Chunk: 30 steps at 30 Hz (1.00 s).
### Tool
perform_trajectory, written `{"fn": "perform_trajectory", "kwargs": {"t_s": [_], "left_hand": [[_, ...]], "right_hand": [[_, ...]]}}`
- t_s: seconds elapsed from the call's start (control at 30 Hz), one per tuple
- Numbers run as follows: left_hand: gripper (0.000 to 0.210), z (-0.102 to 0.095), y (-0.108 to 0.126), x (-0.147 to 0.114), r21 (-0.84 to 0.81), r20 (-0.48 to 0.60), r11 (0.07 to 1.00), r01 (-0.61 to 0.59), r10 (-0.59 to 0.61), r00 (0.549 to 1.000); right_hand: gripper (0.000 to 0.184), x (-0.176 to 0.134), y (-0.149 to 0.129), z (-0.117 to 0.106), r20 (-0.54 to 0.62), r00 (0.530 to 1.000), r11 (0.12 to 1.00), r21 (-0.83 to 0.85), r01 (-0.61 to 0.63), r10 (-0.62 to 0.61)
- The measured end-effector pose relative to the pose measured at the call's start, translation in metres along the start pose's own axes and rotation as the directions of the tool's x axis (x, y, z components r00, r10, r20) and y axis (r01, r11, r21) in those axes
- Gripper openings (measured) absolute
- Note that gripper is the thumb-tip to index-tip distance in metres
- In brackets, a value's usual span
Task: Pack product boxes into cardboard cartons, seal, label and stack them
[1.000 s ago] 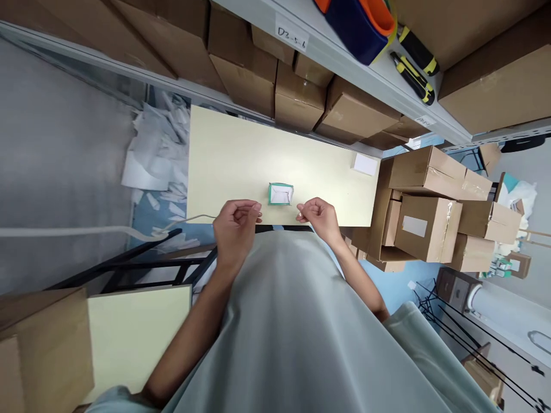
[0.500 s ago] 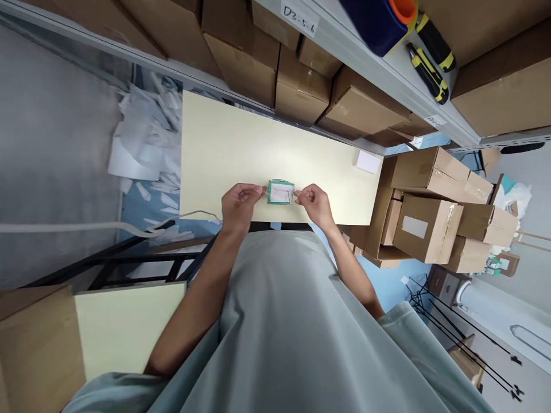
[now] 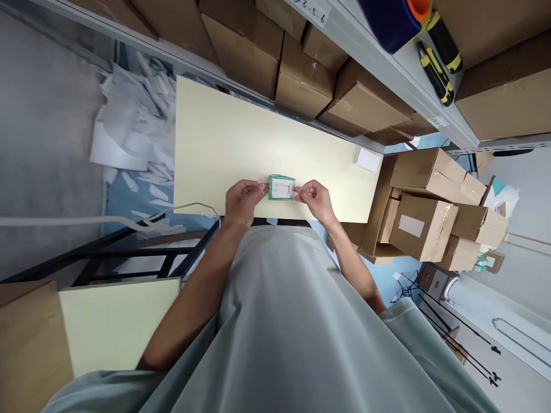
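A small open-looking box [image 3: 282, 189] with green edges and a white inside lies on the pale yellow tabletop [image 3: 224, 137], close to its front edge. A thin dark line shows inside it, towards its right end. At the box's left end, the fingertips of my left hand [image 3: 242, 201] are pinched together around something thin and pale, too small to name. Against the right end, my right hand [image 3: 316, 201] also has its thumb and fingers closed in a pinch. What those fingertips grip is hidden.
A white block-shaped box [image 3: 367, 159] lies at the table's right end. Cartons [image 3: 307, 86] line the shelf behind, with yellow-and-black cutters [image 3: 435, 73] above. More cartons [image 3: 424, 226] are stacked at right. White scraps [image 3: 129, 126] and a pale cable [image 3: 107, 220] are at left.
Both hands remain pinched at the two ends of the small box, with slight finger shifts. The box's white inside shows more plainly. The camera view has shifted a little.
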State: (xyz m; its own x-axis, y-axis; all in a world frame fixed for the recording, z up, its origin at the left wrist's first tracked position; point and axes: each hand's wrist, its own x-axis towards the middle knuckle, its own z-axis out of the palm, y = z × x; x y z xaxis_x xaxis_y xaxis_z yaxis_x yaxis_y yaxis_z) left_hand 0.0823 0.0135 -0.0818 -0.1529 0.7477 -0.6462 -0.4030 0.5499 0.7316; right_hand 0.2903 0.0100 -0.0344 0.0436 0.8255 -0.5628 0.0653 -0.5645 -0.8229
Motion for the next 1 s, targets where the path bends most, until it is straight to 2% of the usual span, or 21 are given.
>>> {"fn": "perform_trajectory", "kwargs": {"t_s": [0.4,0.6,0.77,0.93,1.0], "left_hand": [[0.020,0.003,-0.008,0.005,-0.026,-0.005,1.000,-0.015,0.015,1.000],[0.015,0.005,-0.009,0.012,0.066,-0.009,0.998,0.016,-0.016,1.000],[0.028,0.003,-0.010,0.017,0.193,-0.009,0.981,0.027,-0.026,1.000],[0.043,0.000,-0.013,0.017,0.203,-0.041,0.979,0.037,-0.029,0.999],[0.058,-0.001,-0.015,0.016,0.215,-0.076,0.974,0.068,-0.053,0.996]], "right_hand": [[0.040,-0.002,-0.014,0.001,-0.013,0.998,0.996,-0.059,-0.061,0.060],[0.042,-0.003,-0.021,0.005,-0.026,0.998,0.995,-0.072,-0.066,0.064],[0.043,-0.004,-0.024,0.006,-0.046,0.997,0.995,-0.083,-0.058,0.055],[0.047,-0.005,-0.028,0.006,-0.045,0.999,0.994,-0.103,-0.034,0.029],[0.047,-0.005,-0.030,0.006,-0.047,0.999,0.994,-0.104,-0.025,0.021]]}}
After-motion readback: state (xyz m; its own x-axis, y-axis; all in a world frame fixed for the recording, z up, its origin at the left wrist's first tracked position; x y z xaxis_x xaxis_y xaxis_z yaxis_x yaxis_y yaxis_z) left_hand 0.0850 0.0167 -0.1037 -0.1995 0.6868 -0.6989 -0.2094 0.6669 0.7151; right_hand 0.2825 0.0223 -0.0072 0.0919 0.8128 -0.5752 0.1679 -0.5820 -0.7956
